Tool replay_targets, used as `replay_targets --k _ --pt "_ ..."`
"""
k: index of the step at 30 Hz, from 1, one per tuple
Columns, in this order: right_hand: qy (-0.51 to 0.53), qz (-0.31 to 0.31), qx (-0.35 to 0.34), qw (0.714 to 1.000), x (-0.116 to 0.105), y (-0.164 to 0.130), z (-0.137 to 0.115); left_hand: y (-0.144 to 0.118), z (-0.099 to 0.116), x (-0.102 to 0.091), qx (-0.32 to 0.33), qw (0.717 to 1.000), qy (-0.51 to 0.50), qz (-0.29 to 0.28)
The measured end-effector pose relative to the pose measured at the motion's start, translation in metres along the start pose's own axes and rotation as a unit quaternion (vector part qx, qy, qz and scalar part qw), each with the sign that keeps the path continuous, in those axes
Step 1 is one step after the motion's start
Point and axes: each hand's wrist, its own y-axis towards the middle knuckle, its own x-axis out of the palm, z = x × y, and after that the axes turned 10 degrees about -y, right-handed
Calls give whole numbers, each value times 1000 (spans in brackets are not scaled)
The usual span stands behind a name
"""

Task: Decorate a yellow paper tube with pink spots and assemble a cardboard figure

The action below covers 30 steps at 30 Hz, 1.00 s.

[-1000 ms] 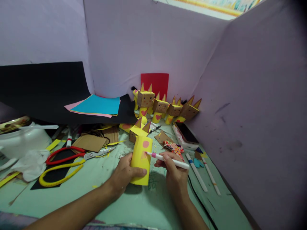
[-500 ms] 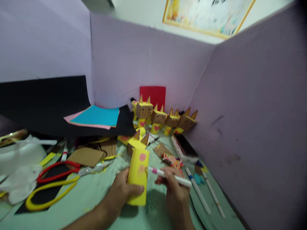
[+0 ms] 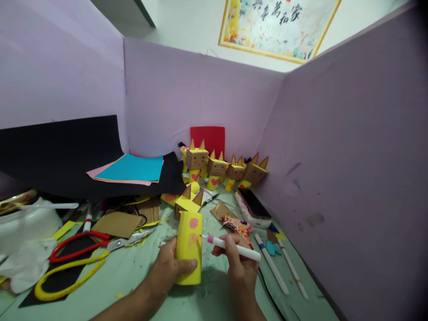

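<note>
My left hand (image 3: 172,267) grips a yellow paper tube (image 3: 189,249) low down, its thumb across the front. The tube stands upright and bears one filled pink spot, with paler pink strokes below it. In my right hand (image 3: 238,263) is a white marker (image 3: 234,248) with a pink band, its tip at the tube's right side by the strokes. Behind the tube sits a yellow box head with pointed ears (image 3: 188,203). Farther back stand several cardboard-faced figures (image 3: 217,167) with yellow bodies and pink hearts.
Scissors (image 3: 80,254) with red and yellow handles lie at left, near cardboard pieces (image 3: 117,223) and a white bowl (image 3: 30,227). Blue paper (image 3: 132,168) rests on black sheets. A phone (image 3: 254,203), a patterned scrap (image 3: 237,226) and two more markers (image 3: 271,265) are at right. Purple panels (image 3: 200,93) enclose the table.
The camera view has tilted up slightly, so most things sit a little lower and left. The pink strokes below the spot look wider. Both hands keep their holds.
</note>
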Motion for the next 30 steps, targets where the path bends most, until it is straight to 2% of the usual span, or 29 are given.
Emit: replay_targets --k 5,10,17,24,30 --pt "-10 18 -44 999 0 -5 -11 1 1 0 -10 1000 20 0" --pt "-2 13 -25 1000 1 -7 -16 1 2 0 -15 1000 28 1" --pt "-7 6 -42 999 2 -7 -16 -6 13 8 -9 999 41 -4" --pt "-8 -13 -73 997 1 -5 -10 -5 9 5 -8 999 43 -15" --pt "-26 3 -69 997 1 -5 -13 -5 11 6 -7 999 51 -8"
